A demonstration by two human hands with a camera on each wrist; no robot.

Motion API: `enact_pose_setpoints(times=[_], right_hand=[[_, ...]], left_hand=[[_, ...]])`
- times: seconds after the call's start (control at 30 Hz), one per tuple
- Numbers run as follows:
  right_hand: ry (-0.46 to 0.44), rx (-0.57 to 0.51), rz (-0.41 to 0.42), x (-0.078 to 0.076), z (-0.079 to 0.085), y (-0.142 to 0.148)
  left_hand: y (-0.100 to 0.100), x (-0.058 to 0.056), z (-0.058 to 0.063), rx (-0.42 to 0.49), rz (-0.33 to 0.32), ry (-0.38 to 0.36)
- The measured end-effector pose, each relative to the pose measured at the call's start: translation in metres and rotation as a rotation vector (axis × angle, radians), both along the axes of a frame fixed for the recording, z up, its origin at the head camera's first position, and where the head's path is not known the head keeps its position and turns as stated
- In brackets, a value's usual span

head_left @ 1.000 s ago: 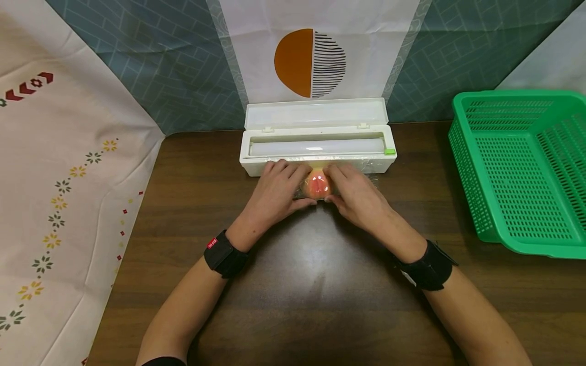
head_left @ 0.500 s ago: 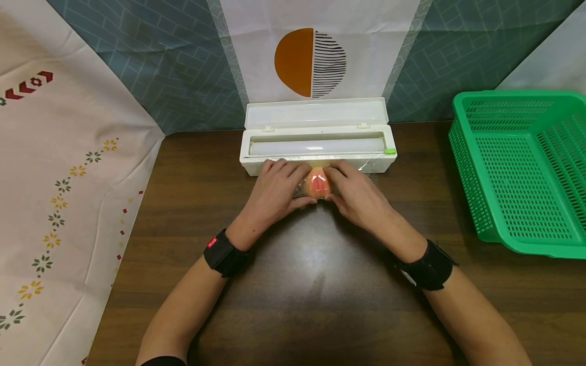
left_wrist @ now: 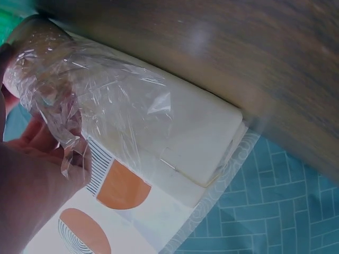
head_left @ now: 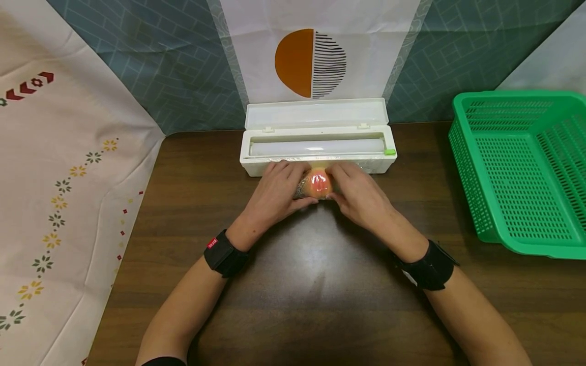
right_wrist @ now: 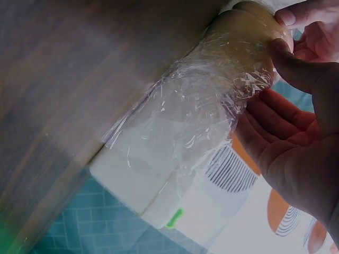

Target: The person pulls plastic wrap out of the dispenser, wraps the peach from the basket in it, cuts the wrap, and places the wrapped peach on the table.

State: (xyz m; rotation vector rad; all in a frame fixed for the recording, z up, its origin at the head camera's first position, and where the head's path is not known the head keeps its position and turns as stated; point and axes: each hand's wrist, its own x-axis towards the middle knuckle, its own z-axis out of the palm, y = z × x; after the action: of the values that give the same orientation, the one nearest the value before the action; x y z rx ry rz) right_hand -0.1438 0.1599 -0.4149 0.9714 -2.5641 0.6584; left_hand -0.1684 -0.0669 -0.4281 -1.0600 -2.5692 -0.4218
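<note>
A round red-and-yellow, peach-like fruit (head_left: 319, 185) sits between both hands, close to the front of a white cling film dispenser (head_left: 375, 164). Clear cling film (right_wrist: 180, 106) covers the fruit and spreads in creases to its sides. From the left, my left hand (head_left: 278, 192) holds the wrapped fruit, its thumb at the near side and fingers at the far side. My right hand (head_left: 361, 197) grips it likewise from the right. In the left wrist view, loose film (left_wrist: 114, 87) bunches at the left fingers. The underside of the fruit is hidden.
The dispenser's lid (head_left: 316, 113) stands raised against the back wall, with a film roll (head_left: 316, 147) inside and a green slider (head_left: 389, 152) at its right end. A green plastic basket (head_left: 476, 203) stands on the right of the brown wooden table (head_left: 316, 295).
The fruit and the hands have shifted very slightly to the right. Film that stuck out past the right hand by the dispenser is now hardly visible. The dispenser and basket have not moved.
</note>
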Motion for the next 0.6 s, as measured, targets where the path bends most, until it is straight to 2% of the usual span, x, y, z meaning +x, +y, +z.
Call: enact_pose_setpoints(times=[0.6], right_hand=[[-0.016, 0.02, 0.005, -0.0011, -0.0002, 0.0002]], left_hand=[[-0.0002, 0.0, 0.0002, -0.009, -0.004, -0.02]])
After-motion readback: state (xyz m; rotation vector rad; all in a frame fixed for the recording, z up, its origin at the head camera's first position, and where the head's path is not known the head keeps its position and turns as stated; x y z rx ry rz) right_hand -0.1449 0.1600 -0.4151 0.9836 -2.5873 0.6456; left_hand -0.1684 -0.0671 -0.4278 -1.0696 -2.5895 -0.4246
